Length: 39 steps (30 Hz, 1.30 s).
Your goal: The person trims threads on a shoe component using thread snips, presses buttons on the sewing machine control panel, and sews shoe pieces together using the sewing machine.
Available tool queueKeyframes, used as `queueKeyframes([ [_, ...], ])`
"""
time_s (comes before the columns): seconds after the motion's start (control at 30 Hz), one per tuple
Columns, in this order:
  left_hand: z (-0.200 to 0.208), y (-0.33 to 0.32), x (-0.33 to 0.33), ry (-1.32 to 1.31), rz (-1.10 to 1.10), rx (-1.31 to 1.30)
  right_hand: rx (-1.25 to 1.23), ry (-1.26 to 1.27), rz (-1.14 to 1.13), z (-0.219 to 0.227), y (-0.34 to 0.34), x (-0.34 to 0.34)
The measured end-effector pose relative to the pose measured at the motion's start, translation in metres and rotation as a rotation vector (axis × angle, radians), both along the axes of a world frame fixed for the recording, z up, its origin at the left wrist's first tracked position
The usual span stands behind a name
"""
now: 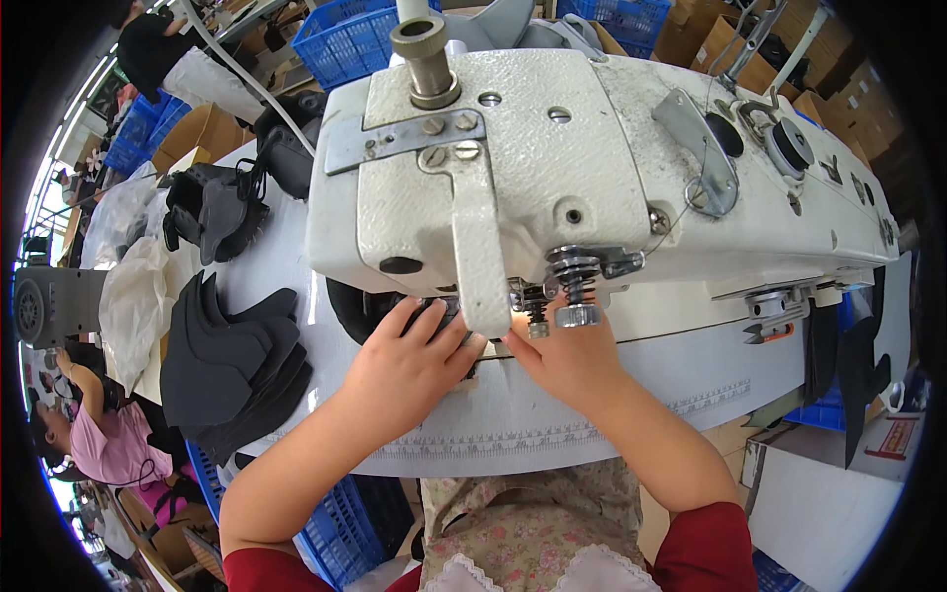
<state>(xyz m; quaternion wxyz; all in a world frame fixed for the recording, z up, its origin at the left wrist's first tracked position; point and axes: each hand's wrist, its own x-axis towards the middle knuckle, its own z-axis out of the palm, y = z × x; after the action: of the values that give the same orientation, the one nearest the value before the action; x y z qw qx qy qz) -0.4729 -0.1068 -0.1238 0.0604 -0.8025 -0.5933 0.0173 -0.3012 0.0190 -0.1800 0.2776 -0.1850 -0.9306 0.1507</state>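
Observation:
A white sewing machine (533,148) fills the middle, its head hanging over my fingers. My left hand (409,355) is bent over a black shoe piece (355,308) below the machine head, fingertips on the dark material and thumb toward the needle area. Much of that piece is hidden by the hand and the machine. On the other side of the presser lever (480,247), my right hand (577,355) reaches in with its thumb toward the left hand. The tension springs and knob (577,296) cover its other fingers, so their grip does not show.
Stacked black cut pieces (232,360) lie at the table's left, with black laced shoe uppers (217,212) and plastic bags (138,306) beyond. A ruler strip (552,434) follows the front edge. Blue crates (345,44) stand behind; a person in pink (109,439) sits far left.

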Motion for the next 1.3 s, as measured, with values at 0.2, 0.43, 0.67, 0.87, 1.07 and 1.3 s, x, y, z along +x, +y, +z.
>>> queueKeyframes([
  [0.2,-0.001,-0.001,0.001,-0.013,0.011,0.011,0.019,-0.046,0.004,0.004,0.000,0.000],
  [0.43,-0.002,-0.002,0.001,0.002,0.012,0.011,0.035,-0.026,0.001,0.001,-0.002,-0.001],
  [0.67,-0.006,0.002,-0.002,0.015,0.011,0.054,-0.011,-0.008,0.004,-0.007,0.001,-0.002],
  [0.87,-0.005,0.008,-0.004,-0.041,0.023,0.062,-0.047,-0.010,-0.010,-0.008,0.003,-0.005],
  [1.07,-0.002,0.008,-0.005,0.080,0.035,-0.013,-0.095,-0.007,-0.041,-0.005,0.003,-0.006],
  [1.3,-0.003,0.009,-0.006,0.102,0.043,-0.022,-0.090,0.025,-0.044,0.002,0.006,-0.008],
])
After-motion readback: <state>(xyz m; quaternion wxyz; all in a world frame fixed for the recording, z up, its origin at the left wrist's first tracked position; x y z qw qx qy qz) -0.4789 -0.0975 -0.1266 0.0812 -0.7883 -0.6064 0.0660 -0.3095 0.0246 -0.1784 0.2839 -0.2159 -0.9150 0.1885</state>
